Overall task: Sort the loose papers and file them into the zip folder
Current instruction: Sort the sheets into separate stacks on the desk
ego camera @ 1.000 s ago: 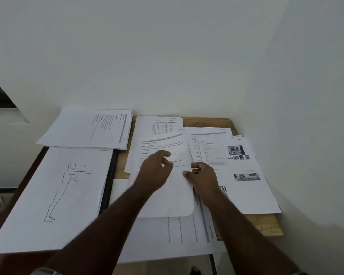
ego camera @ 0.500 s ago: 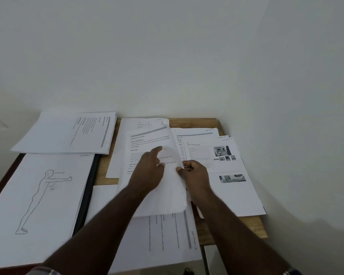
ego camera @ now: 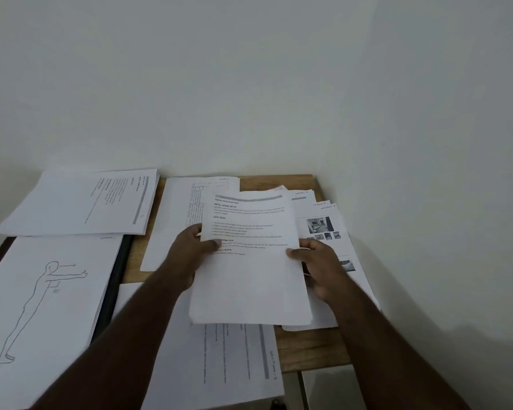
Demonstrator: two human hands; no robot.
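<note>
**Both hands hold a printed sheet above the spread**

Squarely at the centre of the wooden tabletop [ego camera: 308, 347], a white printed sheet with a grey header bar and bold headings [ego camera: 249, 261] is held up off the other papers. The left hand [ego camera: 190, 255] grips its left edge, thumb on the printed face and fingers behind; the right hand [ego camera: 320, 267] pinches the right edge the same way. Below it, toward 6 o'clock, lies a white page turned sideways with a grey bar [ego camera: 234, 359]. At 3 o'clock sits a fanned pile of white pages with small photographs [ego camera: 323, 229], partly under the right hand. At 12 o'clock a white page with a printed table [ego camera: 178, 220] shows. At 9 o'clock a white sheet with an outline drawing of a standing figure [ego camera: 48, 300] rests on what may be a dark folder edge [ego camera: 116, 279], though little shows. At 10 o'clock lies a stack of white text pages [ego camera: 80, 202].
</note>
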